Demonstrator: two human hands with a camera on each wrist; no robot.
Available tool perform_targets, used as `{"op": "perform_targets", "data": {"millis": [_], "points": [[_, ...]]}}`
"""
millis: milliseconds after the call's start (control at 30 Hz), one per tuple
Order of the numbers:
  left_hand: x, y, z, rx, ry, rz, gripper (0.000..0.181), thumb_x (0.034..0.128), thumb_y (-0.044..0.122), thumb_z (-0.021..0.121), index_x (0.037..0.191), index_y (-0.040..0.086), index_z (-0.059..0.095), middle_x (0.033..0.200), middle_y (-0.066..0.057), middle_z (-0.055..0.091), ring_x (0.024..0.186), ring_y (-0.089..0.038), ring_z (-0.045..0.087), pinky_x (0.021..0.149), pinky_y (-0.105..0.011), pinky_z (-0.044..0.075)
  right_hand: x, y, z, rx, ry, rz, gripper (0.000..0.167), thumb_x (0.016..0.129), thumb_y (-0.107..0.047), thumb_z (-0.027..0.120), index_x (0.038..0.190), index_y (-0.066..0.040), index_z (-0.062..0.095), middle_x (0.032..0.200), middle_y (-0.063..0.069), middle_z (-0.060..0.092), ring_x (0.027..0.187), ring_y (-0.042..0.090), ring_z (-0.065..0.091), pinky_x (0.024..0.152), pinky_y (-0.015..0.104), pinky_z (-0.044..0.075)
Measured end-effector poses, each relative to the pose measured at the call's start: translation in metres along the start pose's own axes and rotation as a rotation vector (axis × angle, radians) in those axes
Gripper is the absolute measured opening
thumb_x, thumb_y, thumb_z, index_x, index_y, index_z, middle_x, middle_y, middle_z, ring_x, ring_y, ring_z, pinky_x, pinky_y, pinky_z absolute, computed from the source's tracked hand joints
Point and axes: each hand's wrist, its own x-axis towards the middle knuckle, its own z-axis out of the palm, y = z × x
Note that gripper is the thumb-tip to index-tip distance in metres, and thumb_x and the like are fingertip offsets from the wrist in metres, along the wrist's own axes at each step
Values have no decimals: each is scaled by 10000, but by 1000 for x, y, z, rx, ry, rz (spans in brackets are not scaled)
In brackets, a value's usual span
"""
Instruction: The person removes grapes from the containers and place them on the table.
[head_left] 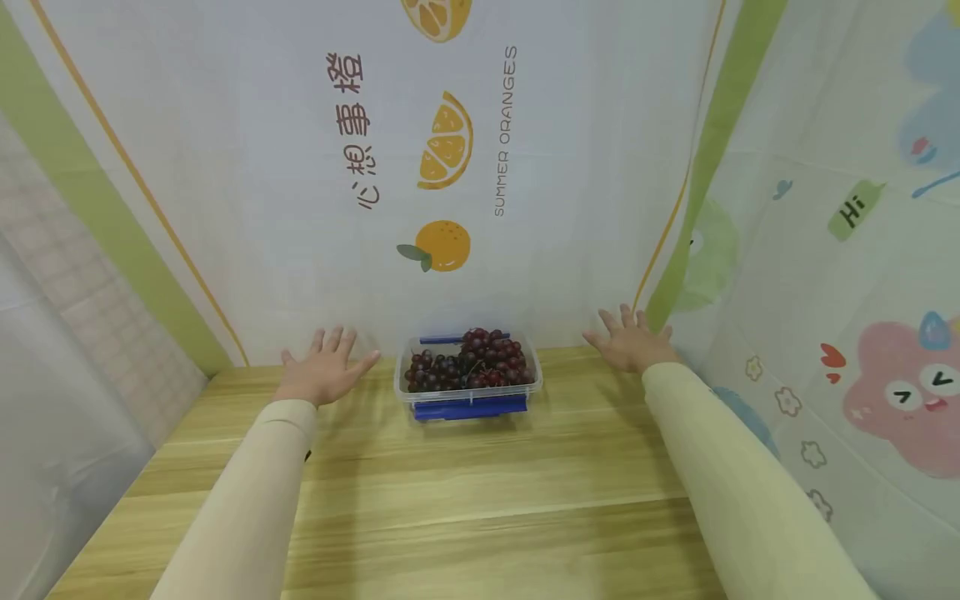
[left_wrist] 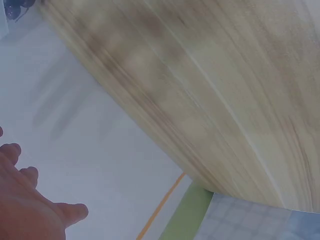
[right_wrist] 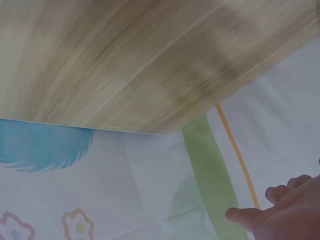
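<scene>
A clear plastic container [head_left: 468, 398] with blue side clips sits at the far edge of the table, filled with dark red grapes [head_left: 491, 358]. To its left, my left hand [head_left: 322, 367] is spread with straight fingers and holds nothing. My right hand [head_left: 630, 340] is likewise spread, some way to the right of the container. Neither hand touches the container. Part of the left hand [left_wrist: 30, 200] shows in the left wrist view, with a few grapes [left_wrist: 14, 9] at the top corner. The right wrist view catches part of the right hand [right_wrist: 280, 215].
The wood-grain table [head_left: 465, 500] reaches back to a white curtain [head_left: 285, 167] printed with oranges. On the right hangs another cloth [head_left: 810, 333] with cartoon figures. A pale checked cloth [head_left: 90, 275] borders the left side.
</scene>
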Motion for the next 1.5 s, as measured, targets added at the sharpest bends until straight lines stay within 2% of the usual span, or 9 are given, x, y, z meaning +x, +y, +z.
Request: {"op": "perform_targets", "data": {"millis": [133,300,567,700,800,933,1033,1300,1500], "points": [[1,3,0,-4,-3,7,1045,1010,847,186,1726,94,76,1790,-232,7,1642,-519,-46,1139,-892,-105,-1,-4,-1,15,-2,-19,882,1074,-745,195,1733,-169,90,1769,285,-80,1621,576,-30,1168,900,11],[2,12,3,-45,-44,35,1048,1005,855,184,1729,106,68,1794,-223,10,1646,-510,-53,1150,-881,-106,5,-15,0,35,-24,-79,877,1082,-727,234,1736,-167,67,1772,290,-72,1625,570,-31,1211,856,66],[7,39,9,-89,-64,106,1047,996,869,204,1734,136,84,1795,-212,84,1657,-490,41,1201,-855,-29,11,-61,-5,-1,-49,-191,792,1109,-662,302,1739,-228,95,1787,252,66,1645,506,108,1230,827,129],[11,50,18,-105,-90,123,1107,948,925,175,1736,155,66,1795,-204,113,1657,-474,102,1227,-833,40,10,-86,-5,-34,-64,-261,762,1112,-618,389,1734,-246,153,1785,231,138,1618,487,254,1233,773,255],[10,57,25,-111,-89,139,1132,933,941,186,1736,151,63,1791,-214,124,1652,-479,124,1239,-817,63,9,-104,-5,-80,-49,-310,743,1102,-592,465,1721,-257,227,1760,216,236,1527,476,438,1183,709,405],[7,59,33,-123,-74,130,1151,934,940,213,1733,127,55,1782,-246,120,1642,-501,135,1250,-803,75,8,-128,-3,-153,-60,-373,729,1090,-587,505,1707,-272,279,1682,192,366,1389,397,591,1122,601,515],[3,58,39,-161,-68,119,1163,947,925,232,1727,84,44,1773,-272,115,1635,-512,144,1258,-789,100,5,-140,0,-169,-90,-429,696,1100,-534,523,1700,-255,305,1634,190,422,1371,363,601,1149,554,510],[-6,54,53,-333,-92,109,1142,999,839,358,1713,47,-48,1785,-237,114,1601,-510,260,1271,-697,260,11,-152,15,-166,-133,-517,547,1130,-317,547,1650,-194,426,1658,155,474,1511,358,500,1241,521,430],[-1,54,58,-321,-87,116,1208,947,906,350,1717,69,-60,1775,-215,204,1533,-519,400,1217,-711,344,15,-157,28,-139,-139,-536,482,1131,-142,524,1611,-170,494,1495,144,624,1335,318,637,1137,460,533]]}}
